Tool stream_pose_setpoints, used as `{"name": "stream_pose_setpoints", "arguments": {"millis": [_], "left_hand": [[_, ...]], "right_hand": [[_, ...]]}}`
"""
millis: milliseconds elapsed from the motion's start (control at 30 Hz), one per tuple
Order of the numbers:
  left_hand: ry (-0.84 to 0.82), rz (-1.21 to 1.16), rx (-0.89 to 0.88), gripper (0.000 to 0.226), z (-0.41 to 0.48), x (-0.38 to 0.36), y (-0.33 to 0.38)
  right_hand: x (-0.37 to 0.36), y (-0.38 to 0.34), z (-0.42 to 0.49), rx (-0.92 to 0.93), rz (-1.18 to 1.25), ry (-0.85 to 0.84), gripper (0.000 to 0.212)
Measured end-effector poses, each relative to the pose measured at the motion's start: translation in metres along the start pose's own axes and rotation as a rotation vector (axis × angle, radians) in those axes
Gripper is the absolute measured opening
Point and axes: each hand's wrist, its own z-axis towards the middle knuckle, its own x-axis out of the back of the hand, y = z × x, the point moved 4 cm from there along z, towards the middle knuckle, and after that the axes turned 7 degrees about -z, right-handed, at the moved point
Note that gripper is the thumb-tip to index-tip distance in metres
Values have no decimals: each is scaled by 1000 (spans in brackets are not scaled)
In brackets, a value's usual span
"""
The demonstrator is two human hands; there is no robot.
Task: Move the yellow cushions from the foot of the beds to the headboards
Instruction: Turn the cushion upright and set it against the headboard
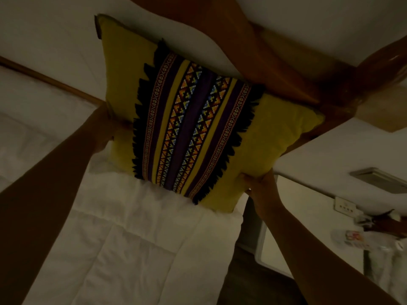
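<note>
A yellow cushion (275,137) with a dark fringed band of purple and coloured triangle patterns fills the middle of the dim head view. It stands tilted at the head end of a bed with a white quilted duvet (132,238), leaning toward the wooden headboard (286,69). My left hand (103,130) grips the cushion's left edge, fingers partly hidden behind it. My right hand (259,183) holds the cushion's lower right edge, thumb on the front.
A wall socket plate (345,206) and a shelf with small cluttered items (374,230) are at the right. A dark gap (248,271) runs along the bed's right side. A wooden rail (50,81) crosses at the left.
</note>
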Motion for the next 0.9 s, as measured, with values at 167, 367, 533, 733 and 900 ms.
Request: {"name": "stream_pose_setpoints", "arguments": {"millis": [167, 367, 533, 733, 900], "left_hand": [[-15, 14, 13, 91, 20, -9, -4], [41, 198, 126, 95, 29, -23, -32], [23, 363, 114, 77, 42, -6, -23], [100, 279, 240, 101, 28, -5, -45], [148, 247, 120, 80, 26, -13, -50]], "right_hand": [[-2, 13, 18, -44, -18, -29, 77], [-4, 28, 27, -74, -101, 17, 69], [-6, 31, 31, -45, -257, -29, 53], [-18, 32, 35, -90, -260, -108, 68], [-11, 35, 44, -138, -242, -83, 79]]}}
